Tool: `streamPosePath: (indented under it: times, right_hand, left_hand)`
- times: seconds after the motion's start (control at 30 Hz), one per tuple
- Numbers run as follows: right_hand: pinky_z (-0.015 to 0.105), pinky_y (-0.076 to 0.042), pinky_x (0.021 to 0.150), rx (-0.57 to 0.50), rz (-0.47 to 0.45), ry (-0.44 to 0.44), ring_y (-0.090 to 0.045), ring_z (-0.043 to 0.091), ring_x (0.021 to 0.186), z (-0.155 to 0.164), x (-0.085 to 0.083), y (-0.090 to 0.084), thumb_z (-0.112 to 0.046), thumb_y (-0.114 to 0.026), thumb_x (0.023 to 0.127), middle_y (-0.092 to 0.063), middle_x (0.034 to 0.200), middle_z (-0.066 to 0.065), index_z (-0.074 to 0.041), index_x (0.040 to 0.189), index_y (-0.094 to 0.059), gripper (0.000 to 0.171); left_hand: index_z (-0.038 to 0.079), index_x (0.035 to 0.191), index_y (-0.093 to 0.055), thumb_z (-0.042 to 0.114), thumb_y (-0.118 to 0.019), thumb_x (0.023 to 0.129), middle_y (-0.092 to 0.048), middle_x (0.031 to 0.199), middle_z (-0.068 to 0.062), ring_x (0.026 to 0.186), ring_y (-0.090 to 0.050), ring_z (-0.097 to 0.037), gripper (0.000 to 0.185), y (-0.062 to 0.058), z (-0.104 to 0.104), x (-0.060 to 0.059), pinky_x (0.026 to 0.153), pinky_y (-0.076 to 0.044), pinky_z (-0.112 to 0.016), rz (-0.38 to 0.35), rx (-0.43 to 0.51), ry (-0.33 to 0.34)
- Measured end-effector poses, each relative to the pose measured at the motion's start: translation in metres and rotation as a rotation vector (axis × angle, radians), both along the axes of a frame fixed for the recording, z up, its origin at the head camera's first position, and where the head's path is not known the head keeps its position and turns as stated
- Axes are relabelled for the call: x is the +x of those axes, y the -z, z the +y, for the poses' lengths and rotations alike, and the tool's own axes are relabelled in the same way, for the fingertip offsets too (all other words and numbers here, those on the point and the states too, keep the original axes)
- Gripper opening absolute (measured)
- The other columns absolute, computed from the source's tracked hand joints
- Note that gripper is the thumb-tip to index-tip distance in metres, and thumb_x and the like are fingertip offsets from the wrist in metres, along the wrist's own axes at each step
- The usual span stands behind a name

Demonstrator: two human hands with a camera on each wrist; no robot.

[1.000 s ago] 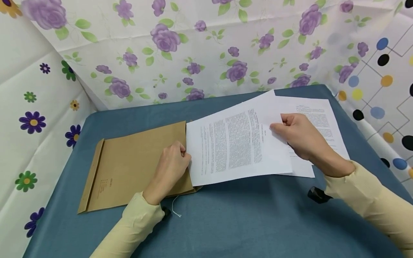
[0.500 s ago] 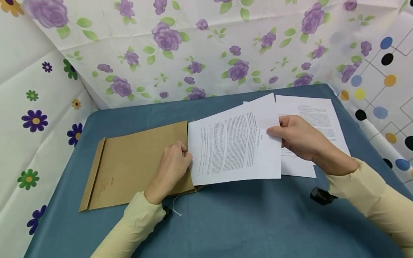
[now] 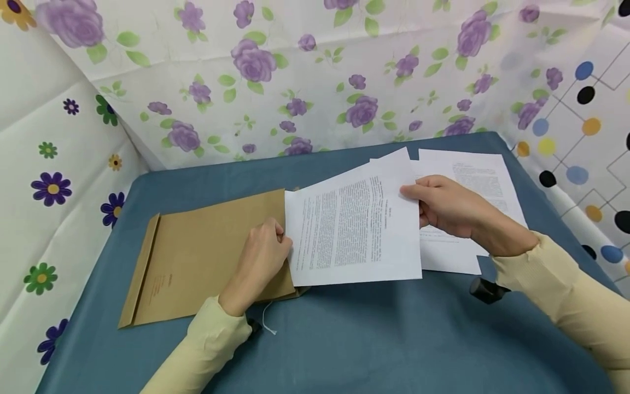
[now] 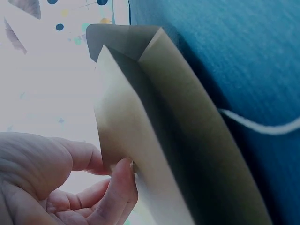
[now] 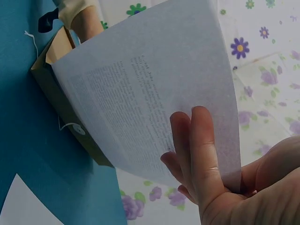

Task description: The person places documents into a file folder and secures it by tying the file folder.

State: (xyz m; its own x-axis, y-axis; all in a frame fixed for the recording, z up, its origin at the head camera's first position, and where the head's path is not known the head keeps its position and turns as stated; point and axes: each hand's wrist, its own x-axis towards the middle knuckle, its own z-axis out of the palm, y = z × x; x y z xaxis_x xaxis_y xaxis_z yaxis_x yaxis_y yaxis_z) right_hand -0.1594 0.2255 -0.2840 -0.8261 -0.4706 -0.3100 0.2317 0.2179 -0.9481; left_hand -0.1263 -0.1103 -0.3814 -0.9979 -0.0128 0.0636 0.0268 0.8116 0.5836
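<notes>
A brown paper envelope (image 3: 211, 251) lies on the left of the table, its mouth facing right. My left hand (image 3: 261, 260) pinches the upper layer at that mouth between thumb and finger. The left wrist view shows the mouth (image 4: 154, 112) gaping. My right hand (image 3: 450, 210) grips a printed sheet of paper (image 3: 344, 230) by its right side, thumb on the printed face. Behind the sheet (image 5: 140, 93), the right wrist view shows that hand's fingers (image 5: 204, 150) against it. The sheet's left edge is right at the envelope's mouth, and its print runs sideways.
More printed sheets (image 3: 484, 189) lie at the back right of the table, partly covered by the held sheet and right hand. A white string (image 3: 268, 320) hangs from the envelope's near side. Flowered sheeting (image 3: 315, 71) rises behind the blue tablecloth (image 3: 354, 339).
My right hand has shifted left with the held sheet, uncovering more of the papers behind it. The left hand keeps its pinch on the envelope in the same place.
</notes>
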Motion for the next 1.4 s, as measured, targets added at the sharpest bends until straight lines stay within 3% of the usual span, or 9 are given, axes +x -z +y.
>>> streamPosePath:
  times: [0.53, 0.73, 0.9, 1.07, 1.2, 1.4]
  right_hand:
    - [0.039, -0.061, 0.077, 0.019, -0.021, 0.008, -0.076, 0.025, 0.092, 0.009, -0.009, 0.001, -0.016, -0.045, 0.11, -0.074, 0.114, 0.012, 0.016, 0.127, -0.059, 0.039]
    - [0.036, -0.061, 0.066, 0.036, 0.006, -0.035, -0.076, 0.026, 0.084, 0.007, -0.006, -0.001, -0.015, -0.043, 0.109, -0.075, 0.11, 0.013, 0.017, 0.13, -0.056, 0.04]
    - [0.034, -0.059, 0.062, 0.06, 0.04, -0.065, -0.074, 0.025, 0.077, 0.004, -0.006, -0.004, -0.017, -0.044, 0.109, -0.076, 0.106, 0.012, 0.013, 0.123, -0.063, 0.038]
    - [0.032, -0.057, 0.061, 0.079, 0.043, -0.057, -0.07, 0.022, 0.069, 0.003, -0.005, -0.006, -0.017, -0.045, 0.109, -0.076, 0.103, 0.011, 0.009, 0.115, -0.069, 0.036]
    - [0.032, -0.057, 0.061, 0.084, 0.037, -0.056, -0.071, 0.022, 0.071, 0.004, -0.004, -0.005, -0.017, -0.045, 0.109, -0.077, 0.103, 0.01, 0.007, 0.111, -0.071, 0.035]
    - [0.033, -0.057, 0.063, 0.094, 0.047, -0.071, -0.07, 0.022, 0.07, 0.006, -0.004, -0.006, -0.018, -0.045, 0.109, -0.077, 0.102, 0.011, 0.006, 0.105, -0.071, 0.036]
  left_hand:
    - [0.001, 0.094, -0.06, 0.002, -0.061, 0.089, -0.062, 0.082, -0.01, 0.068, -0.057, -0.024, 0.005, 0.001, -0.001, -0.003, 0.059, -0.045, -0.032, -0.002, 0.001, -0.031]
    - [0.0, 0.094, -0.059, 0.001, -0.06, 0.089, -0.06, 0.08, -0.01, 0.065, -0.055, -0.023, 0.004, 0.002, -0.002, -0.002, 0.057, -0.042, -0.031, -0.007, 0.001, -0.017]
    - [-0.001, 0.094, -0.059, 0.001, -0.06, 0.09, -0.059, 0.08, -0.01, 0.064, -0.054, -0.023, 0.005, 0.003, -0.002, -0.002, 0.056, -0.041, -0.03, -0.012, 0.004, -0.008]
    - [-0.003, 0.111, -0.064, -0.003, -0.059, 0.091, -0.066, 0.091, -0.016, 0.071, -0.059, -0.026, 0.02, 0.005, -0.003, -0.002, 0.057, -0.044, -0.032, 0.04, -0.016, 0.039]
    - [0.0, 0.128, -0.069, -0.006, -0.058, 0.093, -0.067, 0.105, -0.02, 0.079, -0.062, -0.028, 0.037, 0.006, -0.002, -0.002, 0.057, -0.047, -0.033, 0.091, -0.097, 0.108]
    - [-0.003, 0.131, -0.068, -0.002, -0.052, 0.098, -0.059, 0.1, -0.021, 0.064, -0.054, -0.025, 0.037, 0.007, 0.003, -0.003, 0.048, -0.041, -0.029, 0.094, -0.17, 0.124]
